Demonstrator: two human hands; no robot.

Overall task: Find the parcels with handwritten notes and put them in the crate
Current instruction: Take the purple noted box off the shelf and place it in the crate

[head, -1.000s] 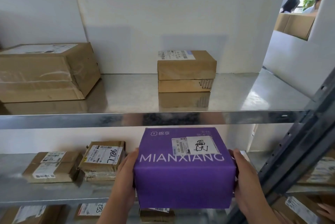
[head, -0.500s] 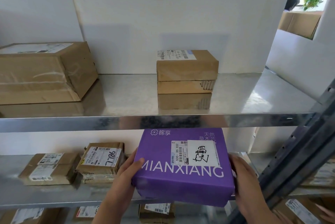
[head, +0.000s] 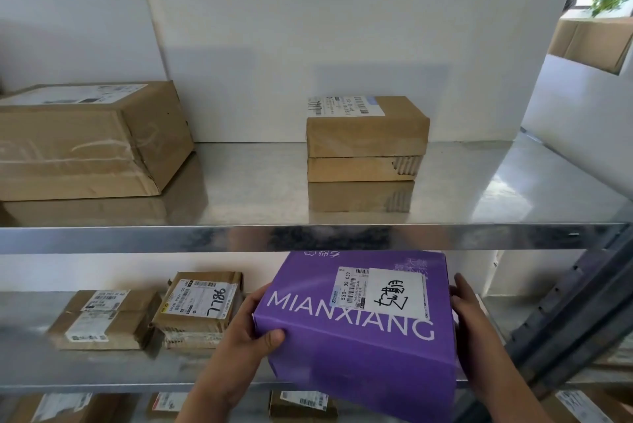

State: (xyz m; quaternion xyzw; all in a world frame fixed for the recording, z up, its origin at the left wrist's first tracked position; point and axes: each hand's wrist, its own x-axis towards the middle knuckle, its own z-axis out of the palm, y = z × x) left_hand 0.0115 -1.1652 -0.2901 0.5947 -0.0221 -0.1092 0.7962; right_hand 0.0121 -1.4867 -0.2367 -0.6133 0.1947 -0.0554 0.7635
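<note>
Head view: I hold the purple box (head: 359, 354) between both hands at the right part of the middle shelf (head: 68, 364), just under the front lip of the upper shelf (head: 239, 203). My left grip (head: 250, 330) is clamped on the box's left side, thumb curled over its near left corner. My right grip (head: 476, 330) is clamped on the right side, fingers laid along the wall. The box is tilted with its top toward me and its near part reaches past the middle shelf's front edge; I cannot tell whether it rests on the shelf. On the top a white handwritten note (head: 394, 292) touches a printed label (head: 349, 285) to its left. Just left of my left grip sits a brown parcel (head: 202, 306) with marker digits on its label, and a flatter parcel (head: 106, 320) beside that. On the upper shelf a large carton (head: 85, 148) stands far left, well apart from two small stacked boxes (head: 366, 138).
</note>
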